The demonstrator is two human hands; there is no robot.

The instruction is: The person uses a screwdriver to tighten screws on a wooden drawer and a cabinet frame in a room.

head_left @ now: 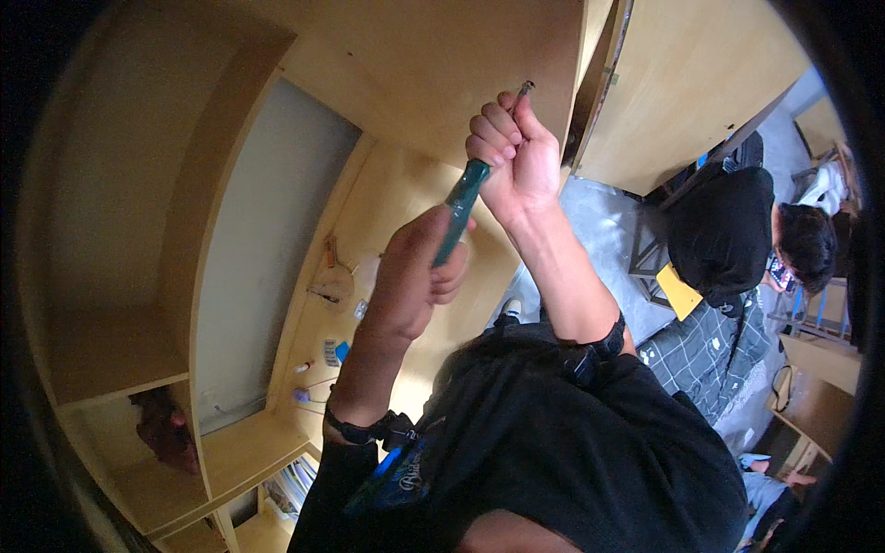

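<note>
Head view: left hand (415, 267) and right hand (518, 152) curl closed round one apparent screwdriver (461, 205).

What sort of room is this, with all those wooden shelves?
Maybe a shared bedroom, like a dorm, though I can't be sure. There are wooden shelves, what look like books low down, and a dark checked cloth, perhaps bedding, on the right.

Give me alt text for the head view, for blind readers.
The wearer's bare left hand grips a green-handled tool and the right hand wraps around it near its metal tip, before a pale wooden panel. At right, another person in black holds what looks like a phone.
</note>
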